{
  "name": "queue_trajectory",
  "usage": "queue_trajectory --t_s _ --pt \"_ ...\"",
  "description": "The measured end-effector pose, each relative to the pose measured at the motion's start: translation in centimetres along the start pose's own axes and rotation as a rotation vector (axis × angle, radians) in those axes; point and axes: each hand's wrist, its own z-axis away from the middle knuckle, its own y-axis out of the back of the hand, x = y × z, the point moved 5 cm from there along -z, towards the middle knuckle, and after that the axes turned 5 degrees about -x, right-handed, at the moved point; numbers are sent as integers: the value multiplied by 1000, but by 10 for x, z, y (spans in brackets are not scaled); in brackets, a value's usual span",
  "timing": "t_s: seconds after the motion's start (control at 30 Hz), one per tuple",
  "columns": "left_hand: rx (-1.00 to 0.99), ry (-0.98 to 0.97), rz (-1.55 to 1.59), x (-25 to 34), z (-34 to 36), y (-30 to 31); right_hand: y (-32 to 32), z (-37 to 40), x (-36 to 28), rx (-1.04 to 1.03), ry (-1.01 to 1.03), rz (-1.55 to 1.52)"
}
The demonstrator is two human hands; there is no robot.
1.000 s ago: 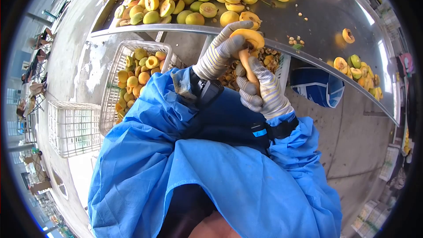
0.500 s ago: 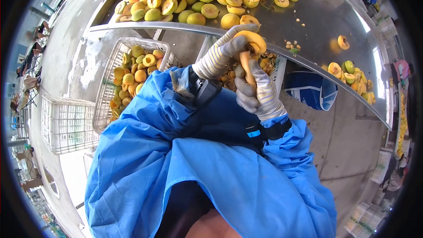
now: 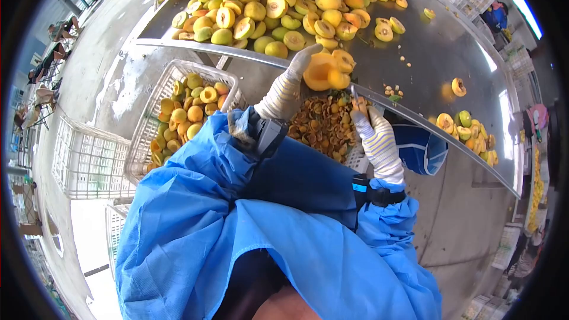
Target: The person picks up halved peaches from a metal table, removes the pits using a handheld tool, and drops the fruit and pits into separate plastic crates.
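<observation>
Cupped in my left hand [image 3: 288, 86], in a striped glove with grey fingertips, is a hollowed yellow peach half [image 3: 318, 72]. More cut peach pieces [image 3: 342, 62] show right beside it, at the table's edge. My right hand [image 3: 375, 137], gloved the same way, is closed around a small tool [image 3: 359, 104] with a wood-coloured handle and a metal end pointing up toward the fruit. Below and between both hands stands a crate of brown pits and scraps [image 3: 323, 124]. A large heap of whole and halved peaches [image 3: 255, 12] covers the table's far left.
The steel table [image 3: 409, 53] has a raised front edge. A small pile of peach pieces [image 3: 474, 133] lies at its right. To the left stand a white crate of peach halves [image 3: 181, 112] and another white crate [image 3: 89, 160]. A blue bag [image 3: 424, 148] hangs under the table.
My hands have moved apart. The right hand with the tool has drawn away from the fruit, down and right; the left has moved slightly left, and the hollow of the peach half now shows.
</observation>
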Motion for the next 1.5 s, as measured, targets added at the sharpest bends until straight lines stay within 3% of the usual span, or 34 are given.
queue_trajectory --t_s 0.03,0.07,0.13,0.17,0.2,0.27,0.4,0.47,0.53,0.6,0.67,0.73,0.77,0.8,0.87,0.97,1.07,1.2,1.23,1.33,1.37,1.5 --pt "21 -21 -58 3 1 5 10 0 3 -15 -47 257" --pt "-4 -111 -426 9 3 9 18 2 6 -28 -97 516" --pt "-50 -291 -1160 17 13 12 25 1 14 -42 -212 601" --pt "-19 -266 -1571 43 27 -21 27 2 15 -30 -224 587" --pt "-43 -285 -1697 52 38 -27 29 3 16 -21 -236 572" --pt "60 -123 -1797 72 60 -12 28 5 8 -48 -217 561" --pt "524 201 -2137 126 104 78 33 4 10 -15 -224 593" --pt "594 96 -2404 143 98 69 35 2 11 64 -167 574" --pt "447 -172 -2237 136 65 54 37 -1 4 127 -149 507" --pt "288 -282 -2053 111 20 24 38 -4 -4 184 -125 417" --pt "213 -210 -2036 77 -27 1 38 -5 -3 234 -101 303" --pt "112 40 -2212 42 -75 -13 38 -4 -3 260 -66 262" --pt "130 25 -2249 26 -88 -16 38 -3 -5 265 -67 254" --pt "91 157 -2296 12 -99 -22 38 -3 -7 269 -66 248" --pt "85 215 -2252 -9 -114 -21 37 -3 -1 274 -50 227" --pt "87 -100 -2189 -22 -117 -27 38 -2 2 259 -55 170" --pt "-136 165 -1788 -48 -121 -27 37 -2 4 244 -96 61" --pt "9 -113 -1406 -28 -99 -28 32 4 -6 247 -161 -222" --pt "17 -83 -1054 -26 -92 -30 28 6 -8 250 -173 -304" --pt "51 9 -3 -21 -63 -38 16 3 -9 312 52 -217" --pt "-31 -1 58 -24 -55 -34 12 2 -12 305 129 -160" --pt "90 52 360 -33 -23 -38 0 7 -39 315 260 139"
